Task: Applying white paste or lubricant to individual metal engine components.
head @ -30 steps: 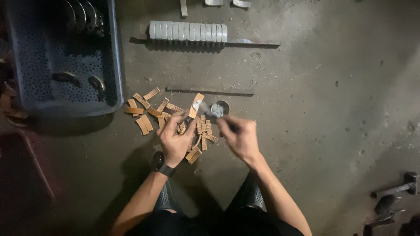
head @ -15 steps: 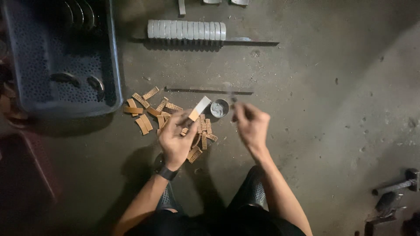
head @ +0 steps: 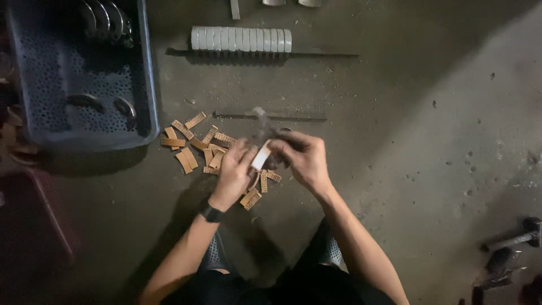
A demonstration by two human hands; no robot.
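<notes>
We hold a pale strip upright between both hands, just above the pile of brown pieces on the floor. Our left hand pinches its lower end; our right hand curls closed around something dark beside it. Half a second ago the right hand was raised farther right; now it has come in against the strip. A basket lies far left.

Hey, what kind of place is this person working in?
Probably a small workshop or repair shop floor. The work is done on a bare, stained concrete floor, with a perforated plastic crate holding curved metal pieces and a row of pale curved parts lined up nearby.
</notes>
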